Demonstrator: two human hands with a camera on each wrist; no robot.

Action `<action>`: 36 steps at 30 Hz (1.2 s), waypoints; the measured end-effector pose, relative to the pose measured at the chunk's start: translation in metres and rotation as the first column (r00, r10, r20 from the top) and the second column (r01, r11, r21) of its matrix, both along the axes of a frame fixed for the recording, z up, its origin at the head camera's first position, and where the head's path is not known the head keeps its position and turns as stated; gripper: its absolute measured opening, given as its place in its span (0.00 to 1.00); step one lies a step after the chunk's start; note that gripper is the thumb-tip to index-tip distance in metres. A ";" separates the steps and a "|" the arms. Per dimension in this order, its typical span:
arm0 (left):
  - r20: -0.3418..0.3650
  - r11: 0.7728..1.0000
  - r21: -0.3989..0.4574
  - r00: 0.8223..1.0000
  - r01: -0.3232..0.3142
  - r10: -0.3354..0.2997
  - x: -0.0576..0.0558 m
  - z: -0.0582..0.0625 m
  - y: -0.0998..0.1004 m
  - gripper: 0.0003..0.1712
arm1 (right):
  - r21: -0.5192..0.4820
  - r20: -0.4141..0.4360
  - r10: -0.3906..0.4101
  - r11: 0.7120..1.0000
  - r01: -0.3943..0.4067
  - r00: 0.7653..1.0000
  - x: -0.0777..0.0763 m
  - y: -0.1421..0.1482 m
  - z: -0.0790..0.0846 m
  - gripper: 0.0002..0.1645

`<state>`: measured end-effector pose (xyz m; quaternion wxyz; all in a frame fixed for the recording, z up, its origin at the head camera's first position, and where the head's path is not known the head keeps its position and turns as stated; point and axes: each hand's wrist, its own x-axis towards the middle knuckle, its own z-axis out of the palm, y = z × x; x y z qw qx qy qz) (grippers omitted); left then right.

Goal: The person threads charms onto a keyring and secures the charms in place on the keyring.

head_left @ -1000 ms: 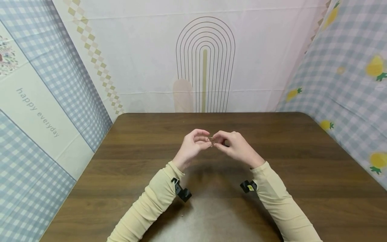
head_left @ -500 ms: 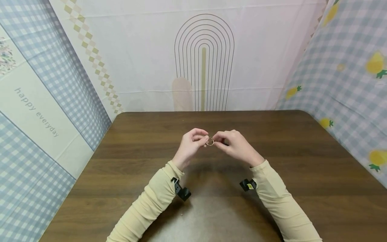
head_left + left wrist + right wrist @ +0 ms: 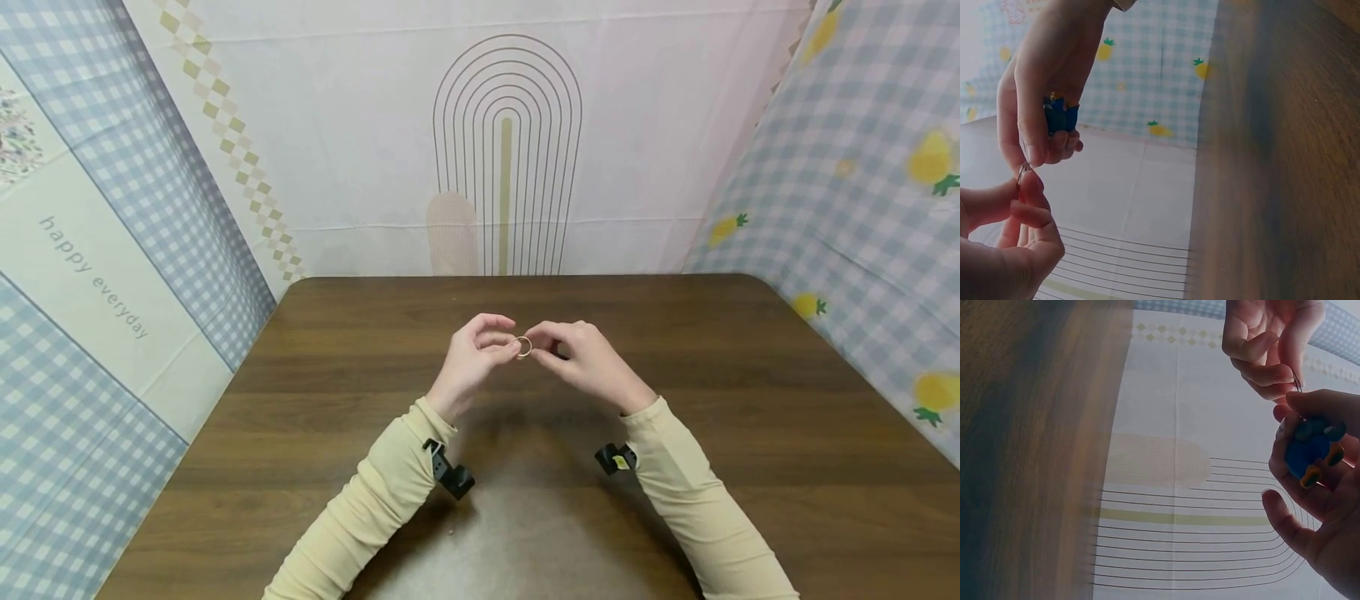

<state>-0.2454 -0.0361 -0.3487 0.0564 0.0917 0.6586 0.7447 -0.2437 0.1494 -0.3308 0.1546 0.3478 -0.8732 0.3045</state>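
Note:
Thumb and fingers of my left hand (image 3: 468,360) pinch a thin metal key ring (image 3: 1020,176), seen as a round loop in the head view. Facing it, my right hand (image 3: 583,360) pinches with thumb and forefinger right at the ring's other side. A small blue figure charm (image 3: 1307,455) with orange feet and a darker green-blue top lies under the right fingers, against the curled ones. The left wrist view shows part of this charm (image 3: 1061,116) past the right forefinger. In the head view the right hand hides it. Both hands are above the table.
The dark wooden table (image 3: 337,350) stretches out below both arms. A tiny pale speck (image 3: 451,532) lies near its front. White printed cloth (image 3: 360,150) hangs behind, with checked cloths at both sides. Black wrist mounts (image 3: 450,471) sit on both sleeves.
The key ring has turned between the fingers and now shows as a rounder loop, slightly higher than half a second ago. My left fingers have shifted a little; the right hand stays nearly in place.

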 end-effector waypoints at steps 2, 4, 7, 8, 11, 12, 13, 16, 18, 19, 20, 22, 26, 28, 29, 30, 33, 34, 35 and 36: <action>-0.007 1.000 0.003 1.000 -0.010 0.010 -0.001 -0.001 0.000 0.16 | 0.006 -0.003 0.003 1.000 -0.003 1.000 0.000 0.000 0.000 0.07; -0.006 1.000 0.008 1.000 -0.015 0.015 -0.001 -0.001 0.000 0.15 | 0.013 -0.008 0.006 1.000 -0.006 1.000 0.001 0.001 0.001 0.06; -0.003 1.000 0.004 1.000 -0.010 0.010 -0.002 -0.002 0.000 0.14 | 0.025 -0.010 0.008 1.000 -0.008 1.000 0.002 0.001 0.003 0.05; 0.000 1.000 -0.002 1.000 -0.007 0.007 -0.002 -0.002 0.000 0.13 | 0.027 -0.007 0.012 1.000 -0.012 1.000 0.002 0.000 0.003 0.05; 0.007 0.999 -0.031 1.000 0.012 -0.012 -0.002 -0.002 0.000 0.11 | 0.020 0.012 0.020 1.000 -0.020 1.000 0.002 -0.001 0.003 0.05; 0.013 0.999 -0.036 1.000 0.018 -0.018 -0.001 -0.001 0.000 0.11 | 0.017 0.019 0.022 1.000 -0.022 1.000 0.001 -0.001 0.002 0.06; 0.020 0.999 -0.036 0.999 0.027 -0.027 -0.001 -0.001 0.000 0.12 | 0.013 0.023 0.025 1.000 -0.025 0.999 0.001 -0.001 0.002 0.06; 0.034 0.998 -0.024 0.998 0.052 -0.051 0.000 0.002 0.000 0.14 | 0.006 0.028 0.020 1.000 -0.020 0.999 0.000 -0.001 0.001 0.08; 0.034 0.998 -0.007 0.998 0.059 -0.058 0.001 0.003 0.001 0.16 | 0.000 0.021 0.013 1.000 -0.013 1.000 0.001 -0.001 0.002 0.09; 0.031 0.998 0.003 0.998 0.060 -0.060 0.002 0.003 0.001 0.18 | -0.003 0.016 0.010 1.000 -0.010 1.000 0.001 0.000 0.002 0.10; 0.023 0.998 0.005 0.998 0.057 -0.057 0.002 0.004 0.001 0.18 | -0.006 0.010 0.008 1.000 -0.008 1.000 0.001 0.000 0.002 0.10; 0.008 0.999 0.013 0.999 0.041 -0.041 0.002 0.003 0.001 0.18 | -0.012 -0.003 0.008 1.000 -0.008 1.000 0.001 0.001 0.001 0.09; -0.029 1.000 0.013 1.000 0.012 -0.012 0.002 0.000 0.001 0.16 | -0.011 -0.032 0.020 1.000 -0.020 0.999 0.000 0.001 0.000 0.09; -0.046 1.000 0.008 0.999 0.005 -0.004 0.002 -0.001 0.000 0.14 | -0.010 -0.042 0.024 1.000 -0.024 0.999 -0.001 0.002 -0.001 0.08; -0.050 1.000 0.005 0.999 0.003 -0.002 0.002 -0.001 0.000 0.14 | -0.009 -0.045 0.025 1.000 -0.026 0.999 -0.001 0.002 -0.001 0.08; -0.054 1.000 0.000 0.999 0.000 0.000 0.002 -0.001 0.000 0.14 | -0.004 -0.049 0.025 1.000 -0.026 0.998 -0.001 0.002 -0.001 0.07; -0.028 1.000 -0.011 1.000 0.003 -0.004 0.002 -0.002 0.001 0.13 | 0.022 -0.060 0.024 1.000 -0.023 0.998 -0.001 0.002 0.000 0.05; -0.006 1.000 -0.011 1.000 0.007 -0.007 0.002 -0.002 0.001 0.13 | 0.034 -0.065 0.024 0.999 -0.022 0.998 -0.001 0.002 0.000 0.05; 0.011 1.000 -0.016 1.000 0.012 -0.012 0.001 -0.003 0.002 0.13 | 0.045 -0.068 0.020 0.999 -0.016 0.997 0.000 0.002 -0.001 0.04; 0.031 1.000 -0.018 0.999 0.016 -0.016 0.001 -0.003 0.002 0.12 | 0.056 -0.074 0.016 0.998 -0.012 0.997 0.000 0.002 -0.001 0.04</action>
